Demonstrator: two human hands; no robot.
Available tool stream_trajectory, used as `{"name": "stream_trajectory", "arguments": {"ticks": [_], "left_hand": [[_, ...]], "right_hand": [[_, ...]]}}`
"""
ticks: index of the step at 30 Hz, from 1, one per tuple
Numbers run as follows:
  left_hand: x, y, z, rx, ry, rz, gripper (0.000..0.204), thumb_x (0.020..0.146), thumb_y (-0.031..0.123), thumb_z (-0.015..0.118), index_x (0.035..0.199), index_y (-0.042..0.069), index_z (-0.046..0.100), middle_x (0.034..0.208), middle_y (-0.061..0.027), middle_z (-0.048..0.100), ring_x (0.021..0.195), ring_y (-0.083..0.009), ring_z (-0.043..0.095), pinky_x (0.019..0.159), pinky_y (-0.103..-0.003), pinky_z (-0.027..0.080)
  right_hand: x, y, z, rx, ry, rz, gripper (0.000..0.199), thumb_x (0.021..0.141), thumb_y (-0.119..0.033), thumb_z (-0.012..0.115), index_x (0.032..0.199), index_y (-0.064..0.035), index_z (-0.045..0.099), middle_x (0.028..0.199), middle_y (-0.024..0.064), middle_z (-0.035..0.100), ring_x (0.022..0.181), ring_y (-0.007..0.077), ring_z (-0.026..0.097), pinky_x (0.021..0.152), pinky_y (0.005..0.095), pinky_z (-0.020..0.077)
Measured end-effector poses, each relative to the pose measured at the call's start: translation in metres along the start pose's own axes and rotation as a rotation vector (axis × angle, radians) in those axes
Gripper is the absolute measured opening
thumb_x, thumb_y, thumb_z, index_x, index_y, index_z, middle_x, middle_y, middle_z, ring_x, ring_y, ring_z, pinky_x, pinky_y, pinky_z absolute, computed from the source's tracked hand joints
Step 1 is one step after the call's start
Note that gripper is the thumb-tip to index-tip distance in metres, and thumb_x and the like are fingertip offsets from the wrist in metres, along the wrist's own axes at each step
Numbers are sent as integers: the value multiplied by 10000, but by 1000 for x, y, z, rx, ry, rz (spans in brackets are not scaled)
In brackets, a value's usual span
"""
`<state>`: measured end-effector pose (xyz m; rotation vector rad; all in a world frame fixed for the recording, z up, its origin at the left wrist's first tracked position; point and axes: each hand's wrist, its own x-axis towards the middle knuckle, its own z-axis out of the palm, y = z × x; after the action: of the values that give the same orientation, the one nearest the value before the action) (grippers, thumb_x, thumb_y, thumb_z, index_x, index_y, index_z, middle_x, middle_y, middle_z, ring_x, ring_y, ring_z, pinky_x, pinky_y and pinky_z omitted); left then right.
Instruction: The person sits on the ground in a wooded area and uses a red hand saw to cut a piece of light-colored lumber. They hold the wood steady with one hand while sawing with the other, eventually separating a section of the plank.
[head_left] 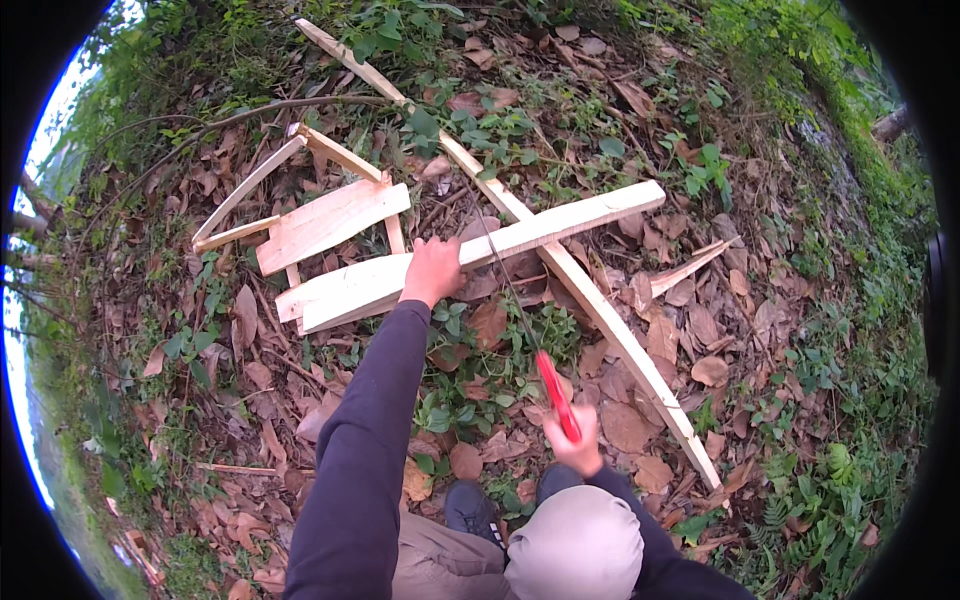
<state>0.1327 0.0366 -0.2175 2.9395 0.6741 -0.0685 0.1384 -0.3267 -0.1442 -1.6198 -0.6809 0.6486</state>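
A thick, pale wooden plank (590, 214) lies across a long, narrow wooden strip (625, 345) on the leafy ground. My left hand (433, 272) grips the plank near its middle, fingers wrapped over its far edge. In my right hand (574, 440) is the red handle of a hand saw (552, 385). Its thin dark blade slants up and away from me and crosses the plank just right of my left hand. The plank's left end rests by a small wooden frame (330, 232) made of several nailed pieces.
A split wood piece (690, 268) lies to the right among dry brown leaves. A thin bent branch (240, 118) arches behind the frame. Green plants (840, 480) grow around the edges. My shoes (472, 510) stand close below the saw.
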Motion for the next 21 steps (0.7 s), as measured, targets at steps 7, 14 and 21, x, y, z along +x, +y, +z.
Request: {"name": "stream_trajectory", "arguments": {"ticks": [7, 14, 21], "left_hand": [[1, 13, -8, -9, -57, 13, 414, 704, 242, 802, 1015, 42, 615, 898, -133, 704, 970, -316, 666, 904, -453, 457], [1, 10, -3, -37, -19, 9, 384, 688, 219, 774, 977, 37, 600, 897, -157, 690, 958, -350, 660, 857, -465, 463], [-2, 6, -1, -71, -76, 28, 374, 716, 219, 752, 1005, 42, 594, 894, -156, 696, 934, -356, 666, 855, -468, 474]], "right_hand": [[91, 27, 18, -86, -8, -98, 261, 796, -64, 657, 615, -35, 470, 485, 31, 421, 419, 95, 422, 439, 307, 325], [-36, 15, -20, -152, -7, 27, 239, 761, -44, 644, 592, -61, 475, 453, 16, 394, 359, 129, 420, 429, 306, 354], [91, 16, 36, -50, 41, -31, 260, 789, -58, 656, 619, -29, 461, 487, 26, 402, 442, 86, 381, 454, 321, 315]]}}
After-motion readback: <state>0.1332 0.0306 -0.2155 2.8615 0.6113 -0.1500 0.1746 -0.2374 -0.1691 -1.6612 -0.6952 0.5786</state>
